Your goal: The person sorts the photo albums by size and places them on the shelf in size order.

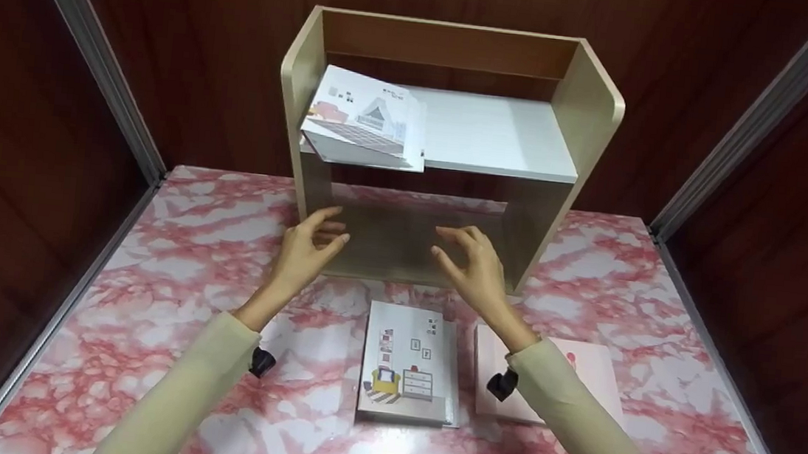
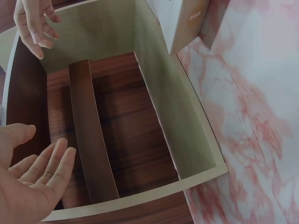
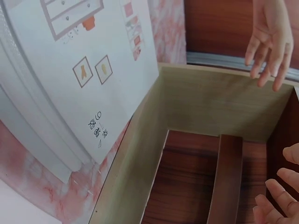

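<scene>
My left hand (image 1: 302, 247) hovers before the left part of a small wooden bookshelf's (image 1: 599, 127) lower compartment, fingers loosely bent and holding nothing. Opposite it, the right hand (image 1: 480, 268) is also bare, thumb apart from the fingers. A gap separates the two palms. In the left wrist view, the left hand (image 2: 42, 172) shows relaxed fingers beside the shelf's frame (image 2: 196, 126). The right wrist view catches only part of the right hand (image 3: 282, 196) at its edge. On the upper white board (image 1: 495, 132), a white book (image 1: 359, 115) with a room drawing leans at the left, jutting past the front edge.
Below the shelf, a white illustrated book (image 1: 406, 361) lies on the pink marbled table (image 1: 170, 271). A pink book (image 1: 597, 379) is partly covered by the right forearm. Dark wood panels (image 1: 26, 146) with metal rails enclose the table on three sides.
</scene>
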{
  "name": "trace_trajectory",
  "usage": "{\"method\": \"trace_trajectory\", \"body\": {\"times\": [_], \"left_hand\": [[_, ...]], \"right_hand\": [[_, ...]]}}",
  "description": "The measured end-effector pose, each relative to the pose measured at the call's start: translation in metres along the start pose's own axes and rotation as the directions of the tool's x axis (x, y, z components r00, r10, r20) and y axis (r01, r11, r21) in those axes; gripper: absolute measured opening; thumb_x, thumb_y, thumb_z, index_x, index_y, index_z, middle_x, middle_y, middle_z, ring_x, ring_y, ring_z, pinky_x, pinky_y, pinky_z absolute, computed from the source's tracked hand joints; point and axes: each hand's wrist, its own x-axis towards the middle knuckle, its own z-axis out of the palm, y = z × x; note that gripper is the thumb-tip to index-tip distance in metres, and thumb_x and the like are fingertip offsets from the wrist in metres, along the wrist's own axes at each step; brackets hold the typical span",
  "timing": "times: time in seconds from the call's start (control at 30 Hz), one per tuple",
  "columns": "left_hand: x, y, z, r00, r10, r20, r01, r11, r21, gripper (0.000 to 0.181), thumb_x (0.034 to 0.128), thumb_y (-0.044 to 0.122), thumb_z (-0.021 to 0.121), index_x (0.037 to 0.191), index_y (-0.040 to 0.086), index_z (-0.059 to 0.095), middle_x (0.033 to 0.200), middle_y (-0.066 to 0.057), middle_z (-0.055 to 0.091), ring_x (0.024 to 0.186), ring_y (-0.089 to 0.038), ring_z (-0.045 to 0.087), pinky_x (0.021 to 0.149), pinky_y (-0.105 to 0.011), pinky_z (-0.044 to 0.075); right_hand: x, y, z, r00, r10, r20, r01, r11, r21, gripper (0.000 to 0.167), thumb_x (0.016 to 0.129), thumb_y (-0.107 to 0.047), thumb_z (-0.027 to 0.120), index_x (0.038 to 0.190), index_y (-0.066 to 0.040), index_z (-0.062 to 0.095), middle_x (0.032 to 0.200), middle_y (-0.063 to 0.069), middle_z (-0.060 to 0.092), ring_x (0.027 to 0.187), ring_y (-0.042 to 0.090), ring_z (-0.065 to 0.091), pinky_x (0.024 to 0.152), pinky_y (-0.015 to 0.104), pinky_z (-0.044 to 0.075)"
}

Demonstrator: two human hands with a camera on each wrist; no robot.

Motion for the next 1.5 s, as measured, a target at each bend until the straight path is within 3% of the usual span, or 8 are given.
{"method": "trace_trajectory", "body": {"times": [0.33, 0.8, 1.07, 1.27, 1.5], "left_hand": [[-0.001, 0.0, 0.002, 1.0, -0.006, 0.008, 0.006, 1.0, -0.004, 0.042, 0.0846, 0.008, 0.067, 0.124, 0.001, 0.055, 0.103, -0.021, 0.067, 0.088, -0.031, 0.066, 0.076, -0.036, 0.056], [-0.007, -0.001, 0.005, 1.0, 0.007, -0.006, -0.007, 1.0, -0.013, 0.041, 0.0843, 0.01, 0.067, 0.123, 0.002, 0.056, 0.102, -0.019, 0.067, 0.089, -0.03, 0.066, 0.078, -0.041, 0.055], [-0.01, -0.003, 0.004, 1.0, 0.003, 0.002, -0.003, 0.997, -0.077, 0.041, 0.0839, 0.009, 0.068, 0.123, 0.002, 0.057, 0.103, -0.022, 0.066, 0.09, -0.032, 0.066, 0.079, -0.045, 0.054], [-0.011, 0.0, 0.004, 1.0, -0.02, 0.014, 0.021, 0.998, -0.051, 0.042, 0.0845, 0.01, 0.068, 0.124, 0.003, 0.056, 0.103, -0.02, 0.067, 0.09, -0.029, 0.066, 0.078, -0.038, 0.055], [-0.013, 0.002, 0.002, 0.999, -0.031, 0.035, 0.033, 0.999, -0.041, 0.043, 0.0857, 0.012, 0.066, 0.126, 0.004, 0.055, 0.105, -0.019, 0.066, 0.091, -0.027, 0.066, 0.078, -0.035, 0.055]], "right_hand": [[-0.004, 0.003, 0.0, 1.0, 0.007, 0.008, -0.007, 1.0, 0.0, 0.027, 0.084, -0.026, 0.068, 0.111, -0.018, 0.068, 0.098, 0.003, 0.062, 0.096, 0.017, 0.056, 0.076, 0.04, 0.048], [-0.01, 0.006, 0.0, 1.0, -0.008, 0.011, 0.008, 1.0, 0.008, 0.031, 0.084, -0.028, 0.068, 0.114, -0.018, 0.067, 0.098, 0.001, 0.06, 0.095, 0.016, 0.057, 0.076, 0.037, 0.049], [-0.014, 0.01, 0.003, 1.0, -0.002, 0.029, 0.002, 1.0, 0.012, 0.028, 0.085, -0.026, 0.068, 0.112, -0.018, 0.068, 0.099, 0.008, 0.061, 0.094, 0.016, 0.057, 0.075, 0.038, 0.05], [-0.017, 0.01, 0.001, 1.0, -0.001, 0.024, 0.0, 1.0, 0.01, 0.027, 0.085, -0.027, 0.068, 0.111, -0.018, 0.068, 0.098, 0.004, 0.061, 0.094, 0.017, 0.058, 0.077, 0.037, 0.051], [-0.018, 0.01, 0.0, 1.0, -0.014, 0.019, 0.014, 1.0, -0.009, 0.027, 0.085, -0.027, 0.067, 0.111, -0.019, 0.068, 0.097, 0.004, 0.061, 0.092, 0.015, 0.057, 0.07, 0.036, 0.05]]}}
